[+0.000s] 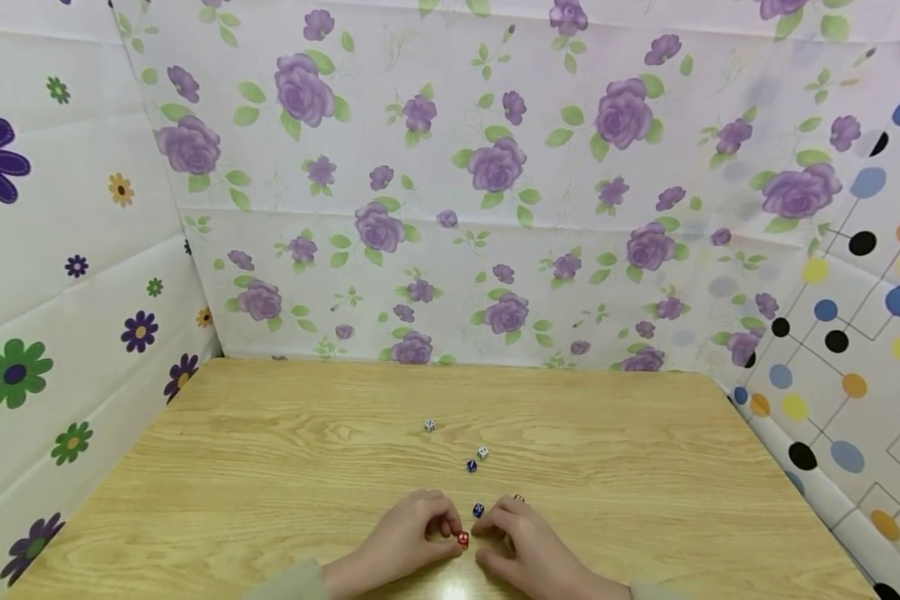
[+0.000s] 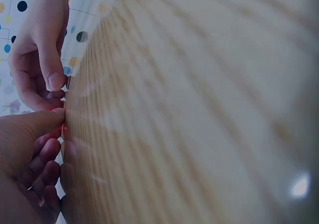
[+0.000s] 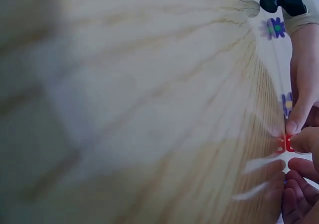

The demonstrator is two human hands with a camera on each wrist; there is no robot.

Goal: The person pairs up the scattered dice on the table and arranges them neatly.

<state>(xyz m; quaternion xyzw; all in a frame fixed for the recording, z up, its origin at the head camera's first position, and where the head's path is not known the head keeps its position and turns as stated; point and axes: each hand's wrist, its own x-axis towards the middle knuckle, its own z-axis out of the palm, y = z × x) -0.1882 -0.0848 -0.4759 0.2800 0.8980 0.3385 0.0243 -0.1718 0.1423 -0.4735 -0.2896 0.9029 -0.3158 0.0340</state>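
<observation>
Near the front of the wooden table, my left hand (image 1: 408, 533) pinches a red die (image 1: 462, 539) between thumb and forefinger, low at the tabletop. My right hand (image 1: 528, 546) is just to the right of it, fingers loosely bent, a small gap from the die in the head view. Beyond the fingertips of the right hand lies a dark blue die (image 1: 478, 510). Another die (image 1: 520, 498) shows only its top behind that hand. In the right wrist view the red die (image 3: 289, 143) has white pips and is partly covered by a thumb.
Farther back on the table (image 1: 307, 433) lie a second blue die (image 1: 472, 467), a white die (image 1: 483, 452) close to it, and another white die (image 1: 430, 426) farther left. Patterned cloth (image 1: 450, 275) walls the table at the back and both sides.
</observation>
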